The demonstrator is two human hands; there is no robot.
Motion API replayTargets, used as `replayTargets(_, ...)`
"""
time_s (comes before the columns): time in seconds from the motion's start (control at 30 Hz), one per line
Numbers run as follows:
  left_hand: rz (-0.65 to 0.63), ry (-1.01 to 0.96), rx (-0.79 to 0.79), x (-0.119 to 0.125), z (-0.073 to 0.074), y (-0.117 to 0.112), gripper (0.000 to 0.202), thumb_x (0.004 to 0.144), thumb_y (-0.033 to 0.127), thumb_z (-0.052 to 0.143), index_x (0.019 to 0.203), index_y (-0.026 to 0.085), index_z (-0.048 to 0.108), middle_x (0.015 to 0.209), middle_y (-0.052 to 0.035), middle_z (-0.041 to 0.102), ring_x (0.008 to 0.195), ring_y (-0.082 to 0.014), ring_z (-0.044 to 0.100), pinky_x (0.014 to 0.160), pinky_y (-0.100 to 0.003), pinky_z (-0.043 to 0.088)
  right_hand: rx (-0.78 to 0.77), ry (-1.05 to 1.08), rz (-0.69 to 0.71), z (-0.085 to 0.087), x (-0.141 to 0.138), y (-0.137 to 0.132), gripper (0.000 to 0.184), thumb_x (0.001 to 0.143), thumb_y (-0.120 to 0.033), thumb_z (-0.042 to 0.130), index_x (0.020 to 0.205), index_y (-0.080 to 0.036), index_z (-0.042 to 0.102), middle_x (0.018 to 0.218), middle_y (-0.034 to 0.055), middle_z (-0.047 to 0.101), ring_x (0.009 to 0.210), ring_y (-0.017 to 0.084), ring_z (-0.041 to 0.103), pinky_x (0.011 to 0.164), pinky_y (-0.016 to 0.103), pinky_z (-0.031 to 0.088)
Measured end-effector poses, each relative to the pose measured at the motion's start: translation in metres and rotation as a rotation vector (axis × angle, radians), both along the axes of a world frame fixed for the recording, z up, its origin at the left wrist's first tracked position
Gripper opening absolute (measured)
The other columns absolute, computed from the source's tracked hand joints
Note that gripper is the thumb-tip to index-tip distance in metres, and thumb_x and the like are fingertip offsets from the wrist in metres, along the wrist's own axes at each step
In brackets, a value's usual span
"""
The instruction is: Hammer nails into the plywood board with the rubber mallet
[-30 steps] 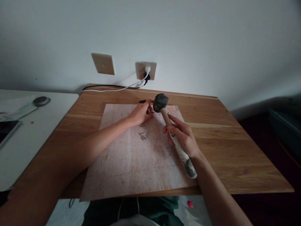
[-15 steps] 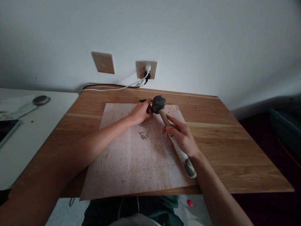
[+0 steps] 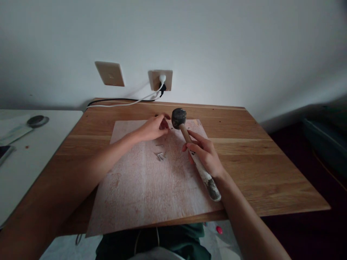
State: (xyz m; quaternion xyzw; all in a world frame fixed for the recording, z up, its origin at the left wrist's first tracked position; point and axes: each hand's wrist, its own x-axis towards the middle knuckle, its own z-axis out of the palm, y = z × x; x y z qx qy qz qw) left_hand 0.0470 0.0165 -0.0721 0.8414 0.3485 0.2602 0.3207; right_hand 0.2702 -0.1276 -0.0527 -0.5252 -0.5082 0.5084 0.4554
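My right hand (image 3: 204,151) is wrapped around the handle of a rubber mallet (image 3: 202,168), whose black head is raised over the far part of a pale, reddish-grained board (image 3: 130,187). The handle is bare wood near the head and whitish, with dark stains, lower down. Left of the mallet head, my left hand (image 3: 153,128) hovers at the far side of the board. Its fingers are curved, with thumb and forefinger apart and nothing visible between them. Several small nails (image 3: 160,156) lie in a loose pile mid-board, and a single nail (image 3: 159,145) rests just beyond them.
Under the board is a wooden table (image 3: 249,169) against a white wall. A white and a black cable (image 3: 119,104) run from a wall socket (image 3: 166,81) along the table's back edge. To the left, a white table (image 3: 21,173) holds a round dark object (image 3: 38,121).
The view has turned slightly to the right. The mallet head now stands a little farther from my left hand, whose fingers look more spread. The nail pile lies as before.
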Motion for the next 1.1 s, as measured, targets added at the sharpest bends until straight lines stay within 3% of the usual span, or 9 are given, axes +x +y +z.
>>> replayTargets(0.17, -0.395, 0.457, -0.009, -0.022, 0.044, -0.022, 0.019, 0.086, 0.029, 0.077, 0.102, 0.021, 0.070, 0.097, -0.0019, 0.077, 0.086, -0.0191, 0.071, 0.076, -0.030, 0.049, 0.000, 0.043, -0.028, 0.001, 0.002, 0.000, 0.080, 0.082, -0.046, 0.075, 0.154, -0.014, 0.064, 0.080, 0.0012, 0.078, 0.045, 0.015, 0.056, 0.044, 0.030, 0.041)
replayTargets(0.3, -0.358, 0.631, 0.054, -0.014, 0.057, -0.043, 0.012, 0.082, 0.016, 0.074, 0.091, 0.022, 0.069, 0.090, -0.0006, 0.075, 0.078, -0.0181, 0.067, 0.070, -0.030, 0.043, 0.002, 0.030, -0.006, 0.000, 0.002, 0.000, 0.083, 0.084, -0.046, 0.074, 0.158, -0.012, 0.060, 0.082, 0.0017, 0.078, 0.045, 0.014, 0.056, 0.044, 0.030, 0.041)
replayTargets(0.4, -0.359, 0.615, 0.057, -0.009, 0.053, -0.042, 0.013, 0.083, 0.011, 0.069, 0.087, 0.023, 0.070, 0.079, 0.0010, 0.071, 0.070, -0.0176, 0.063, 0.068, -0.031, 0.040, 0.005, 0.012, 0.026, 0.000, 0.000, 0.000, 0.081, 0.085, -0.046, 0.073, 0.157, -0.012, 0.061, 0.081, 0.0012, 0.078, 0.045, 0.014, 0.056, 0.045, 0.030, 0.042)
replayTargets(0.53, -0.304, 0.389, 0.135, -0.016, 0.041, -0.019, 0.019, 0.078, 0.006, 0.068, 0.081, 0.024, 0.074, 0.080, 0.0012, 0.072, 0.075, -0.0178, 0.066, 0.074, -0.030, 0.046, 0.006, -0.002, 0.045, 0.001, -0.001, -0.001, 0.077, 0.086, -0.044, 0.072, 0.156, -0.012, 0.062, 0.082, 0.0012, 0.078, 0.045, 0.013, 0.057, 0.047, 0.030, 0.043)
replayTargets(0.67, -0.153, 0.106, 0.100, -0.024, 0.023, 0.003, 0.021, 0.083, 0.010, 0.069, 0.098, 0.022, 0.078, 0.088, 0.0002, 0.077, 0.080, -0.0164, 0.070, 0.078, -0.029, 0.053, 0.004, 0.004, 0.051, 0.000, 0.000, -0.002, 0.078, 0.087, -0.043, 0.072, 0.158, -0.013, 0.061, 0.084, 0.0019, 0.079, 0.046, 0.014, 0.058, 0.047, 0.030, 0.043)
replayTargets(0.8, -0.054, -0.064, 0.065, -0.021, 0.000, 0.008, 0.009, 0.091, 0.018, 0.070, 0.097, 0.019, 0.076, 0.092, -0.0032, 0.079, 0.082, -0.0154, 0.073, 0.080, -0.028, 0.058, 0.009, -0.004, 0.033, -0.001, 0.001, -0.001, 0.081, 0.086, -0.044, 0.072, 0.159, -0.010, 0.060, 0.084, 0.0029, 0.079, 0.045, 0.014, 0.058, 0.046, 0.031, 0.043)
replayTargets(0.93, -0.002, -0.121, 0.046, -0.017, -0.013, 0.008, 0.010, 0.090, 0.017, 0.070, 0.098, 0.019, 0.076, 0.096, -0.0042, 0.082, 0.088, -0.0166, 0.076, 0.086, -0.029, 0.061, -0.002, -0.024, 0.035, 0.000, 0.001, -0.002, 0.080, 0.086, -0.044, 0.072, 0.159, -0.012, 0.061, 0.085, 0.0030, 0.079, 0.047, 0.014, 0.058, 0.047, 0.031, 0.044)
replayTargets(1.1, -0.022, -0.088, 0.071, -0.018, -0.015, 0.009, 0.011, 0.090, 0.015, 0.071, 0.098, 0.019, 0.077, 0.098, -0.0042, 0.083, 0.092, -0.0175, 0.078, 0.092, -0.032, 0.060, 0.003, -0.027, 0.033, 0.000, 0.000, -0.002, 0.082, 0.086, -0.045, 0.071, 0.159, -0.010, 0.060, 0.084, 0.0029, 0.079, 0.046, 0.014, 0.058, 0.047, 0.031, 0.044)
